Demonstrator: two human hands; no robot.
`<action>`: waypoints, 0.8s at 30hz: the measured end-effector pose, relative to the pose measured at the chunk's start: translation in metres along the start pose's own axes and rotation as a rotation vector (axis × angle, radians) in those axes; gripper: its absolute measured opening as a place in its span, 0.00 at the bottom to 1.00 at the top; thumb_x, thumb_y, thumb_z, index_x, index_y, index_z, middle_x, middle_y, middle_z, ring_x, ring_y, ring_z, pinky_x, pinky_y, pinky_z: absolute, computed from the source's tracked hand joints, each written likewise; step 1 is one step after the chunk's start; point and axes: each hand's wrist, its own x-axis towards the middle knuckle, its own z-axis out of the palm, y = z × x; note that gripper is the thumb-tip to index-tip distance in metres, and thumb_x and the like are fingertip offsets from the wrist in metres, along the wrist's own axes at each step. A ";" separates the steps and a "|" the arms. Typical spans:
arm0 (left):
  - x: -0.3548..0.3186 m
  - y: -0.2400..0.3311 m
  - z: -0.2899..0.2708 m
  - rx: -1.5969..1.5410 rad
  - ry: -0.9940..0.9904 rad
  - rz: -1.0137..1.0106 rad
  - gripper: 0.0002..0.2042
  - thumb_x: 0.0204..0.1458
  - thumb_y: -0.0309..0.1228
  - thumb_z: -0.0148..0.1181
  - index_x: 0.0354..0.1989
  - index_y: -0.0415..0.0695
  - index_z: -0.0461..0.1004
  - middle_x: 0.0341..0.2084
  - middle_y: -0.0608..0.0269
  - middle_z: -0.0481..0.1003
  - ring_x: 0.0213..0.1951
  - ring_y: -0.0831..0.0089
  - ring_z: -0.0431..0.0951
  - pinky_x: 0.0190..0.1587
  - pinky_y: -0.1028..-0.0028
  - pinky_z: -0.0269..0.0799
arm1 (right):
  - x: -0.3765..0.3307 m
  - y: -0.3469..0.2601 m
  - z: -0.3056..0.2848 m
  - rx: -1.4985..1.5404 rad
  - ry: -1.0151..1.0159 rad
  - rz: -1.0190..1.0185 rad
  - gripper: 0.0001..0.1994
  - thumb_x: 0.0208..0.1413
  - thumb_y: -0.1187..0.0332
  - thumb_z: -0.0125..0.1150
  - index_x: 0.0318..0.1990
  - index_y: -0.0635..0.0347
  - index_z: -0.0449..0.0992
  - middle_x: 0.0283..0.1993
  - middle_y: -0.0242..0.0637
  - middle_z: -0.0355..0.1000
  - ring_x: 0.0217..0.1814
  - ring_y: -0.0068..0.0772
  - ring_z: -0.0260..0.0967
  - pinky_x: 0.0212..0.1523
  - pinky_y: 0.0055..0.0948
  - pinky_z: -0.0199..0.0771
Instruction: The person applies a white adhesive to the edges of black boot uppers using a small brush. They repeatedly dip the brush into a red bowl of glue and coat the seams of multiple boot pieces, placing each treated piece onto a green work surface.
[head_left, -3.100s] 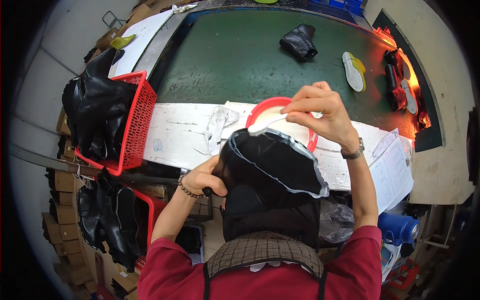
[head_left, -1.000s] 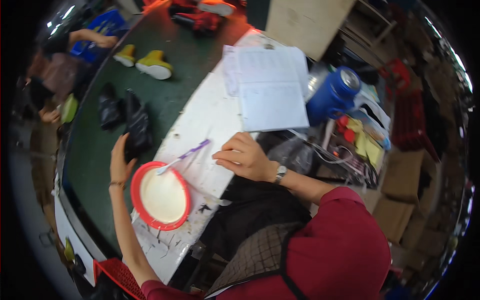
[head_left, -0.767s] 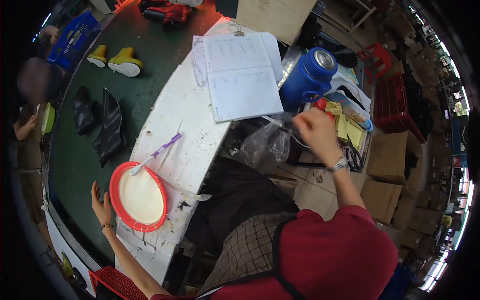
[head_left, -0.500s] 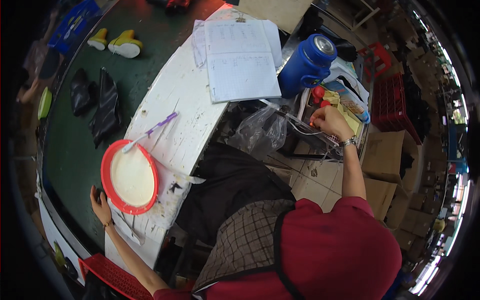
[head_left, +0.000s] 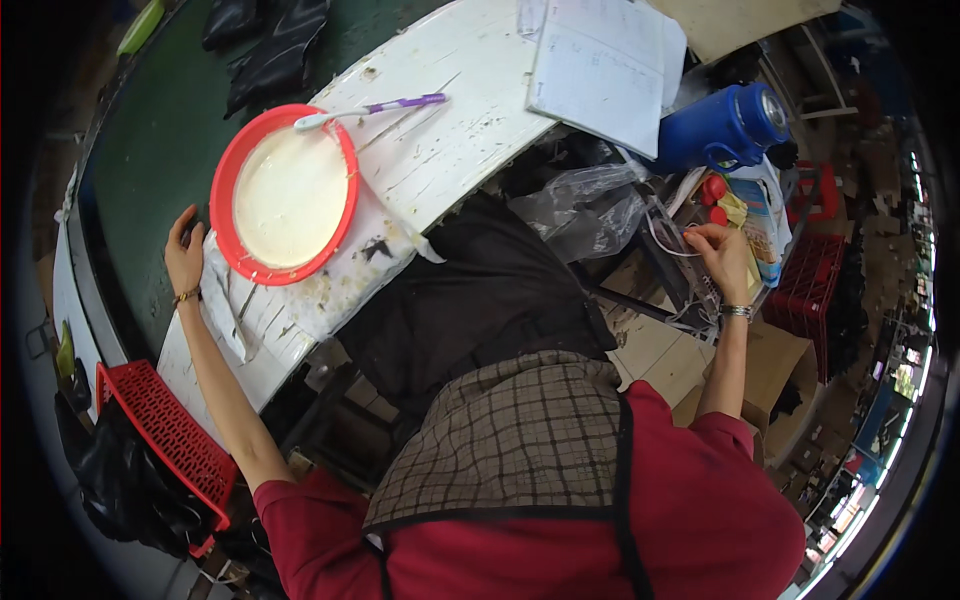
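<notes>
My left hand [head_left: 183,258] rests at the seam of the green work surface [head_left: 150,160] and the white board [head_left: 480,75], fingers loosely apart and holding nothing. Just right of it stands a red bowl [head_left: 226,190] of cream-coloured paste. A toothbrush [head_left: 395,104] with a purple and white handle lies with one end over the bowl's rim. On the right, my right hand [head_left: 727,262] has its fingertips pinched together beside a cluttered tray. A speck of orange shows at the fingertips, too small to name. Near it are red round pieces [head_left: 714,188] and a clear plastic bag [head_left: 585,210].
An open notebook [head_left: 598,75] lies on the white board, with a blue flask [head_left: 722,130] to its right. Black leather-like pieces [head_left: 275,55] are on the green surface. Red crates stand lower left [head_left: 170,435] and right [head_left: 808,290], near cardboard boxes [head_left: 785,350].
The view has swung, so the bench sits higher and the right-hand tray farther right. My right hand stays pinched near the tray, a little nearer me. My left hand remains beside the bowl.
</notes>
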 end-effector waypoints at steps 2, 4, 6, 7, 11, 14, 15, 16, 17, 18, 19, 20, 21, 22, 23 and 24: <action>0.002 -0.013 -0.002 -0.015 -0.005 0.011 0.19 0.64 0.27 0.59 0.63 0.42 0.75 0.60 0.56 0.77 0.62 0.65 0.75 0.64 0.68 0.70 | 0.001 -0.008 0.002 -0.070 0.045 -0.032 0.10 0.60 0.68 0.67 0.40 0.68 0.84 0.30 0.35 0.81 0.33 0.22 0.78 0.37 0.25 0.75; 0.004 -0.018 -0.002 0.004 -0.016 0.029 0.19 0.64 0.27 0.59 0.63 0.42 0.75 0.60 0.56 0.77 0.62 0.65 0.75 0.65 0.68 0.70 | 0.002 -0.011 -0.001 0.003 0.005 -0.013 0.09 0.61 0.67 0.66 0.38 0.66 0.82 0.30 0.35 0.81 0.34 0.22 0.78 0.36 0.25 0.74; 0.005 -0.017 0.000 0.007 -0.008 0.030 0.19 0.64 0.26 0.58 0.63 0.42 0.75 0.61 0.56 0.77 0.63 0.65 0.75 0.65 0.68 0.70 | 0.003 -0.014 -0.008 -0.001 -0.097 0.015 0.09 0.62 0.68 0.64 0.40 0.67 0.81 0.33 0.34 0.81 0.36 0.22 0.77 0.36 0.25 0.74; 0.006 -0.016 0.000 -0.010 -0.014 0.027 0.19 0.64 0.26 0.58 0.63 0.42 0.75 0.61 0.57 0.76 0.64 0.65 0.74 0.65 0.68 0.69 | 0.006 -0.003 -0.007 0.048 -0.123 -0.029 0.10 0.63 0.69 0.63 0.44 0.67 0.81 0.35 0.33 0.81 0.38 0.22 0.77 0.36 0.25 0.74; 0.007 -0.011 0.004 -0.012 -0.021 0.021 0.19 0.64 0.26 0.57 0.63 0.42 0.75 0.61 0.57 0.76 0.64 0.66 0.73 0.66 0.68 0.68 | 0.003 0.016 -0.012 0.080 -0.128 0.080 0.11 0.60 0.70 0.64 0.48 0.63 0.83 0.33 0.35 0.82 0.36 0.29 0.79 0.38 0.32 0.76; 0.005 -0.008 0.003 0.010 -0.026 0.022 0.19 0.64 0.26 0.57 0.63 0.42 0.75 0.61 0.57 0.76 0.64 0.66 0.74 0.66 0.68 0.68 | 0.004 -0.004 -0.004 -0.378 -0.090 -0.025 0.11 0.56 0.70 0.66 0.46 0.56 0.84 0.34 0.39 0.82 0.36 0.39 0.80 0.39 0.37 0.77; 0.004 -0.011 0.001 -0.004 -0.023 0.023 0.19 0.64 0.26 0.57 0.63 0.42 0.75 0.61 0.57 0.76 0.63 0.66 0.74 0.66 0.68 0.68 | 0.003 -0.022 -0.005 -0.461 -0.055 0.015 0.11 0.51 0.69 0.69 0.43 0.51 0.85 0.34 0.42 0.81 0.38 0.45 0.80 0.39 0.41 0.76; 0.004 -0.014 0.001 -0.018 -0.021 0.023 0.19 0.64 0.26 0.57 0.63 0.41 0.75 0.61 0.57 0.76 0.63 0.66 0.74 0.66 0.68 0.68 | 0.002 -0.021 -0.005 -0.500 -0.015 0.001 0.10 0.51 0.68 0.70 0.42 0.51 0.85 0.34 0.41 0.81 0.38 0.46 0.80 0.39 0.42 0.76; 0.003 -0.017 0.000 -0.032 -0.018 0.024 0.19 0.64 0.25 0.56 0.63 0.41 0.75 0.61 0.57 0.76 0.63 0.66 0.74 0.66 0.68 0.68 | 0.000 -0.020 -0.006 -0.537 0.026 -0.013 0.10 0.50 0.67 0.70 0.41 0.51 0.85 0.33 0.41 0.81 0.38 0.46 0.80 0.39 0.43 0.75; 0.004 -0.017 0.000 -0.026 -0.020 0.027 0.19 0.64 0.25 0.56 0.63 0.41 0.75 0.61 0.57 0.76 0.63 0.66 0.74 0.66 0.68 0.68 | -0.003 -0.022 -0.007 -0.575 0.070 -0.019 0.10 0.50 0.66 0.71 0.41 0.51 0.86 0.33 0.40 0.82 0.38 0.46 0.80 0.39 0.44 0.75; 0.004 -0.016 0.001 -0.021 -0.022 0.030 0.19 0.64 0.25 0.56 0.63 0.41 0.75 0.61 0.57 0.76 0.63 0.66 0.74 0.66 0.68 0.68 | -0.004 -0.027 -0.012 -0.550 0.065 0.001 0.10 0.49 0.64 0.71 0.40 0.49 0.86 0.33 0.38 0.82 0.39 0.46 0.80 0.40 0.44 0.76; 0.004 -0.016 0.000 -0.015 -0.024 0.032 0.19 0.64 0.25 0.56 0.63 0.41 0.75 0.61 0.57 0.76 0.63 0.66 0.75 0.66 0.68 0.68 | 0.001 -0.028 -0.011 -0.550 0.049 -0.014 0.10 0.50 0.64 0.71 0.40 0.49 0.87 0.33 0.38 0.82 0.39 0.46 0.80 0.40 0.44 0.76; 0.004 -0.014 0.003 -0.018 -0.025 0.027 0.19 0.64 0.25 0.56 0.63 0.41 0.75 0.61 0.57 0.76 0.63 0.66 0.75 0.66 0.68 0.68 | 0.003 -0.027 -0.013 -0.554 0.035 -0.017 0.10 0.50 0.64 0.71 0.40 0.49 0.87 0.33 0.38 0.82 0.39 0.46 0.80 0.40 0.44 0.76; 0.003 -0.012 0.002 -0.022 -0.027 0.021 0.18 0.64 0.25 0.56 0.63 0.41 0.75 0.61 0.57 0.76 0.63 0.66 0.74 0.66 0.68 0.68 | 0.004 -0.027 -0.013 -0.558 0.021 -0.021 0.10 0.50 0.64 0.71 0.41 0.49 0.87 0.33 0.38 0.82 0.39 0.46 0.80 0.40 0.44 0.76; 0.003 -0.010 0.003 -0.025 -0.028 0.015 0.18 0.64 0.25 0.55 0.63 0.41 0.75 0.61 0.57 0.76 0.63 0.66 0.74 0.66 0.68 0.68 | 0.004 -0.025 -0.008 -0.604 -0.016 -0.021 0.11 0.49 0.64 0.71 0.42 0.48 0.87 0.33 0.41 0.82 0.38 0.47 0.80 0.41 0.44 0.77; 0.004 -0.009 0.003 -0.029 -0.032 0.018 0.18 0.64 0.25 0.55 0.63 0.41 0.75 0.61 0.57 0.76 0.63 0.66 0.74 0.66 0.68 0.68 | 0.005 -0.021 -0.001 -0.676 -0.001 -0.008 0.11 0.49 0.64 0.71 0.42 0.48 0.87 0.32 0.42 0.82 0.38 0.48 0.80 0.41 0.44 0.78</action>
